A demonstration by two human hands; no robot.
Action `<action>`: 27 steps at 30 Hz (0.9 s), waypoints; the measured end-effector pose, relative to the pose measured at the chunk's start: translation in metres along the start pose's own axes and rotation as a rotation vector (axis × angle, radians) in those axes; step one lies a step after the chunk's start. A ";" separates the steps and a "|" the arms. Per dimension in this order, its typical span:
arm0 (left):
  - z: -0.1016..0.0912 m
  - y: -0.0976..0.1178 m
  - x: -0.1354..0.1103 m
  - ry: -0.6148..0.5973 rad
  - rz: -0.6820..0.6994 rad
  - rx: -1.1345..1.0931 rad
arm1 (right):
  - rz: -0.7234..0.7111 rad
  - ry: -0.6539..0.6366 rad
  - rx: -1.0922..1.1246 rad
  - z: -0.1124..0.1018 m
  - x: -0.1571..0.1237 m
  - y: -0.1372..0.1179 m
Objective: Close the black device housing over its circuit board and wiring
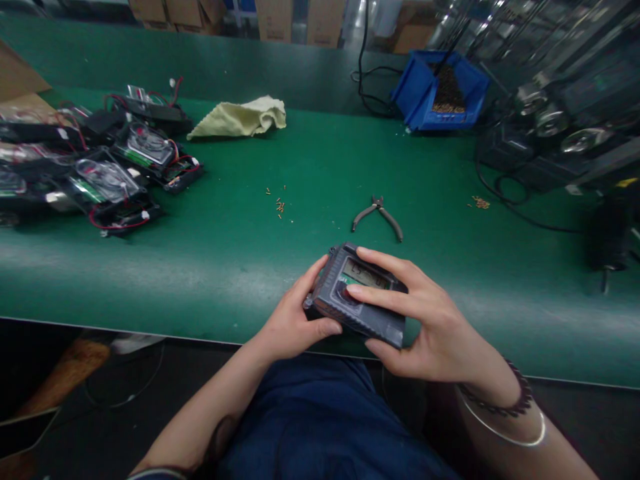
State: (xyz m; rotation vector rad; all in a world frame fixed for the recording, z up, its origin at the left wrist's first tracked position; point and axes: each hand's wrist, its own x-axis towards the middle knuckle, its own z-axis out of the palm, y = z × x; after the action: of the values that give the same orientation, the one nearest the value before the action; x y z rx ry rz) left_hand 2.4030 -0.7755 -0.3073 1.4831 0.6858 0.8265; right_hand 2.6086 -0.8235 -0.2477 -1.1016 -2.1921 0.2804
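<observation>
I hold a dark grey meter-like device with a small display and a red knob, just above the front edge of the green table. My left hand grips its left end, thumb curled under. My right hand wraps its right side, with the index finger stretched across the face toward the red knob. A pair of small pliers lies on the table just beyond the device.
A pile of similar opened devices with red wires lies at the far left. A yellow cloth is behind it. A blue bin of small brass parts stands at the back right beside machinery. Loose brass bits dot the table.
</observation>
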 end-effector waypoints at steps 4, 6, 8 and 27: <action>0.003 0.000 0.000 -0.009 0.038 -0.047 | -0.006 0.019 0.007 0.000 0.001 0.004; 0.004 0.001 0.000 -0.007 0.032 -0.060 | -0.014 0.011 0.019 0.000 0.002 0.005; 0.004 0.001 0.000 -0.011 0.023 -0.061 | -0.023 0.003 0.031 0.000 0.003 0.006; 0.000 0.004 -0.004 -0.017 -0.010 -0.052 | -0.053 -0.011 0.027 -0.002 0.002 0.002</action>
State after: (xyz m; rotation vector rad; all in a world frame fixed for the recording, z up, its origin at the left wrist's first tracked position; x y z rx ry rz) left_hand 2.4010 -0.7792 -0.3033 1.4375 0.6544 0.8171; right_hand 2.6103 -0.8207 -0.2463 -1.0280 -2.2176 0.2922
